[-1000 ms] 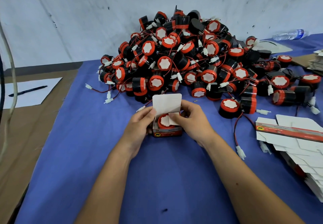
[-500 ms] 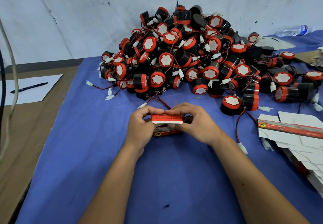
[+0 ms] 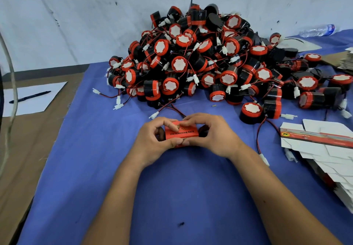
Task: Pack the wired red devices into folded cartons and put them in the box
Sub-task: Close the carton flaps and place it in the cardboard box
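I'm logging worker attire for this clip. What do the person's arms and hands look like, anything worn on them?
Both forearms are bare up to the frame edge: no sleeves show. The left hand and right hand wear no gloves, and no rings, watch or wristbands are visible.

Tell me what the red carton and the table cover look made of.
Red carton: likely thin printed cardboard, with a smooth red face, black lettering and crisp folded edges. Table cover: seemingly matte blue woven fabric, showing no shine and soft wrinkles.
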Action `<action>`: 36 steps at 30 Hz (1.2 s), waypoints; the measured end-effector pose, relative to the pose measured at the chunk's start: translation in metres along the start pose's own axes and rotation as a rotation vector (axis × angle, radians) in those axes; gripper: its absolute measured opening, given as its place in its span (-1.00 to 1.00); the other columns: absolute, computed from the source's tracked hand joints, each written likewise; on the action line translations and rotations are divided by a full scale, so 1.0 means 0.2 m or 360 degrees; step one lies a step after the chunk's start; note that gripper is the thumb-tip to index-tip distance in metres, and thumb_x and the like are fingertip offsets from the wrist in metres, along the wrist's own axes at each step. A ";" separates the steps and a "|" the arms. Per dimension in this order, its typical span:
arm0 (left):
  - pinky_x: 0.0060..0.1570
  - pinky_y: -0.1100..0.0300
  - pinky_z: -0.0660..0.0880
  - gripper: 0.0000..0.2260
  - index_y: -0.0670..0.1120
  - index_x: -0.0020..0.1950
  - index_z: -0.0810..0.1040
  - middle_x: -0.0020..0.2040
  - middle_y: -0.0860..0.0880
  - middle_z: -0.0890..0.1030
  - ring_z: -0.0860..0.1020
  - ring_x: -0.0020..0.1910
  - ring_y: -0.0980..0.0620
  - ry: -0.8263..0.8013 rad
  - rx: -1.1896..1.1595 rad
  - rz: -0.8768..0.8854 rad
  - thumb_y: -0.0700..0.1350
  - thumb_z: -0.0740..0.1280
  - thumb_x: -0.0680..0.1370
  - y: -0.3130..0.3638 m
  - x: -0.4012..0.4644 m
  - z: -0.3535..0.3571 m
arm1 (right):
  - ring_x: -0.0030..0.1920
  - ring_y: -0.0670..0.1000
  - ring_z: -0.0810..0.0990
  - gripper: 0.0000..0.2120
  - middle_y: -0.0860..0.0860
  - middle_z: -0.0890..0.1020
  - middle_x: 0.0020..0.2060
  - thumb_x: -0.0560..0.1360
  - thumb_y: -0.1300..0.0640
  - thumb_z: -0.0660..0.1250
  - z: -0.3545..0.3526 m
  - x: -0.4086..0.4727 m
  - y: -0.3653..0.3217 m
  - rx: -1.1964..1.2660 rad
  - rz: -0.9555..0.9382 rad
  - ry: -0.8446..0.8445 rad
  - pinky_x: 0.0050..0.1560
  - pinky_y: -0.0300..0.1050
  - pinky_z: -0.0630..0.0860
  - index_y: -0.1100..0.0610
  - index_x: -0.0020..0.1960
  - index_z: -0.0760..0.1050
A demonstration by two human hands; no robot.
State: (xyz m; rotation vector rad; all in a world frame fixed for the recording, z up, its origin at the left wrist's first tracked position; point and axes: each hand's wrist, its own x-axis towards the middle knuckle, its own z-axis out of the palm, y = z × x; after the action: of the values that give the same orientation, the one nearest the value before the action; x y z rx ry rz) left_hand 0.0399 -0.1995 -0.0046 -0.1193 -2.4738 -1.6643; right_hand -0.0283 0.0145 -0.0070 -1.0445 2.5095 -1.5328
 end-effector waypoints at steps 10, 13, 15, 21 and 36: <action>0.08 -0.15 0.64 -0.45 0.14 0.24 0.56 0.16 0.13 0.62 0.64 0.07 -0.10 -0.0093 0.0155 0.0045 -0.23 0.62 0.35 0.01 -0.01 -0.02 | 0.29 -0.11 0.53 -0.56 -0.13 0.63 0.24 0.45 -0.06 0.57 0.02 -0.01 -0.02 -0.0289 -0.0192 0.0105 0.27 -0.07 0.51 0.00 0.29 0.65; 0.14 0.01 0.64 -0.32 0.17 0.32 0.51 0.23 0.18 0.60 0.60 0.22 0.09 -0.0071 0.0207 0.0071 -0.33 0.62 0.34 0.01 0.00 -0.01 | 0.23 -0.06 0.57 -0.70 -0.21 0.66 0.14 0.58 -0.10 0.40 0.04 0.00 -0.03 -0.0068 -0.0140 0.0161 0.20 0.00 0.54 -0.06 0.28 0.64; 0.14 0.06 0.65 -0.27 0.19 0.37 0.48 0.26 0.18 0.59 0.60 0.23 0.12 -0.0075 0.0198 0.0082 -0.34 0.61 0.34 0.01 0.00 -0.01 | 0.25 -0.05 0.53 -0.72 -0.22 0.63 0.14 0.59 -0.06 0.36 0.05 -0.01 -0.04 0.0010 -0.0088 0.0104 0.24 0.01 0.51 -0.11 0.29 0.62; 0.18 0.09 0.62 -0.30 0.13 0.41 0.49 0.32 0.17 0.57 0.58 0.25 0.11 -0.0012 0.0193 0.0158 -0.24 0.60 0.34 0.00 0.00 -0.01 | 0.41 -0.03 0.27 -0.62 -0.14 0.44 0.37 0.66 0.15 0.29 0.05 -0.01 -0.04 0.0013 0.0084 -0.0179 0.37 -0.39 0.16 -0.10 0.44 0.51; 0.20 0.02 0.62 -0.88 -0.15 -0.02 0.70 0.18 -0.03 0.72 0.67 0.20 0.04 0.0231 -0.0322 0.0117 -0.35 0.47 0.54 -0.04 0.01 0.00 | 0.21 -0.04 0.66 -0.89 -0.02 0.70 0.17 0.54 0.25 0.48 0.09 -0.01 -0.03 0.0641 0.0212 0.0312 0.21 0.13 0.61 0.14 0.03 0.74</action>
State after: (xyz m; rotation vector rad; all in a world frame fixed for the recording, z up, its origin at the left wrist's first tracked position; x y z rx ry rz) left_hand 0.0361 -0.2021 -0.0108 -0.1076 -2.1677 -1.8196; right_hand -0.0174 -0.0002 -0.0126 -0.6859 2.1792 -2.0638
